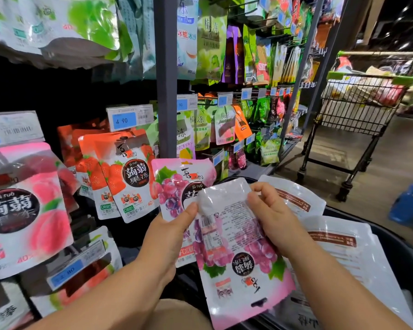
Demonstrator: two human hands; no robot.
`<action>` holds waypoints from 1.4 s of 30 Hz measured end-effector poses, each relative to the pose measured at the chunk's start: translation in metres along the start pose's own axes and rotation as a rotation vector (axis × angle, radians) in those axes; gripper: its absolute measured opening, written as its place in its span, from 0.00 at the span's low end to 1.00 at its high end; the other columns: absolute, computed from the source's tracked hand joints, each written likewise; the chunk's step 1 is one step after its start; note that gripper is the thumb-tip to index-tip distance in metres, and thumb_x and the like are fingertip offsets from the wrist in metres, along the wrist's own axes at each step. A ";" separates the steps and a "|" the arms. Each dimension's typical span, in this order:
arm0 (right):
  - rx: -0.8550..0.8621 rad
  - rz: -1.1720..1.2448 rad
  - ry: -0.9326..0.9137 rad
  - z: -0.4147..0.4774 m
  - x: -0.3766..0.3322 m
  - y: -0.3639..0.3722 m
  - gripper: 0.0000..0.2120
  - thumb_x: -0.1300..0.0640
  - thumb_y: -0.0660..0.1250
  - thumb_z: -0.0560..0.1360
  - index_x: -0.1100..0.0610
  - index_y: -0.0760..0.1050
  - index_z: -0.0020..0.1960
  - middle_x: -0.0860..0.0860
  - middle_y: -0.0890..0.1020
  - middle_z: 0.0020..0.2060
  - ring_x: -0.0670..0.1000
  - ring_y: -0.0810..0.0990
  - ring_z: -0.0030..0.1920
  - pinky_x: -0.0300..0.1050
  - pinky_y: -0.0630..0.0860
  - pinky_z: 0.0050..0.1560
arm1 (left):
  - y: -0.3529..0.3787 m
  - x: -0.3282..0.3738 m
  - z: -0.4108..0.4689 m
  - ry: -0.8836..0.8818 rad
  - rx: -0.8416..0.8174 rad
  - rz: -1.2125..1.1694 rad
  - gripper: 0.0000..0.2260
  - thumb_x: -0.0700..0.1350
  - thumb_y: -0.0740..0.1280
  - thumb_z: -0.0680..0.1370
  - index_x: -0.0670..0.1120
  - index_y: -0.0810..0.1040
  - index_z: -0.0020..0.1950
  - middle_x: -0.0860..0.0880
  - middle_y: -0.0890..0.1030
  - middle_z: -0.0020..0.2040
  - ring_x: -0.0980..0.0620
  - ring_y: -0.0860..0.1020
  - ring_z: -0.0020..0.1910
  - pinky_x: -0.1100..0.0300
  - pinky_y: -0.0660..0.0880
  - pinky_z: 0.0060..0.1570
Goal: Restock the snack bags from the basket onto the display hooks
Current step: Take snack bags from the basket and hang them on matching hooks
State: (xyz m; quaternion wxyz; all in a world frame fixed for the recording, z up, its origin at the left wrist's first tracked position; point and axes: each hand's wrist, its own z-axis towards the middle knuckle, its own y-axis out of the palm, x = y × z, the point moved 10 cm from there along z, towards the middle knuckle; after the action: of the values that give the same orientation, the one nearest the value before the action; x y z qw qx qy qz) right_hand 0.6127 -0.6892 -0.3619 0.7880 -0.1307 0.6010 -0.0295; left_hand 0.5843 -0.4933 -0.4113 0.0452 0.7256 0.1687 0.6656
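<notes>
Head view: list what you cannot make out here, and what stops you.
1. Head view: whether the upright grape bag hangs from a hook; the bag itself hides it.
2. Head view: basket bottom, covered by white bags; its right side cut off by the frame edge.
3. Head view: lower price tag, blurred.
4. Head view: cart load, blurred.

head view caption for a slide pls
Left hand and right hand grip an upside-down grape jelly bag over the basket, beside hanging strawberry bags

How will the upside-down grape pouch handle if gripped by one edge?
Probably floppy: the grape pouch crumples along the edge between the left hand and right hand. Likely slippery: its film is glossy. Seems light: a pinch alone holds it.
</notes>
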 end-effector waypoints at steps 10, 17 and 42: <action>-0.238 0.433 -0.086 -0.008 -0.022 -0.004 0.22 0.37 0.79 0.62 0.50 0.85 0.50 0.56 0.84 0.43 0.54 0.83 0.41 0.46 0.80 0.43 | -0.026 -0.003 0.027 -0.162 0.039 -0.069 0.49 0.68 0.82 0.46 0.47 0.80 0.62 0.47 0.79 0.65 0.44 0.73 0.68 0.41 0.66 0.70; -0.480 0.461 -0.188 -0.023 -0.046 0.008 0.19 0.58 0.79 0.68 0.51 0.84 0.58 0.46 0.83 0.56 0.48 0.82 0.56 0.43 0.79 0.56 | -0.017 -0.004 0.022 -0.267 -0.019 -0.099 0.40 0.61 0.83 0.49 0.47 0.83 0.57 0.43 0.83 0.58 0.42 0.81 0.58 0.46 0.77 0.58; -0.026 0.026 -0.422 -0.031 -0.067 0.003 0.13 0.34 0.68 0.72 0.42 0.78 0.39 0.57 0.83 0.41 0.57 0.82 0.44 0.36 0.75 0.52 | -0.014 -0.008 0.022 -0.165 -0.071 -0.088 0.13 0.52 0.72 0.75 0.44 0.83 0.52 0.45 0.87 0.42 0.48 0.86 0.37 0.57 0.80 0.33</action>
State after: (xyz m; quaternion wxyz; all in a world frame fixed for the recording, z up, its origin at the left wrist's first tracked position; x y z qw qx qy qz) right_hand 0.5643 -0.6777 -0.3077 0.8949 -0.1363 0.4245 0.0166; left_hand 0.6024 -0.4786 -0.4252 0.1141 0.7677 0.1725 0.6066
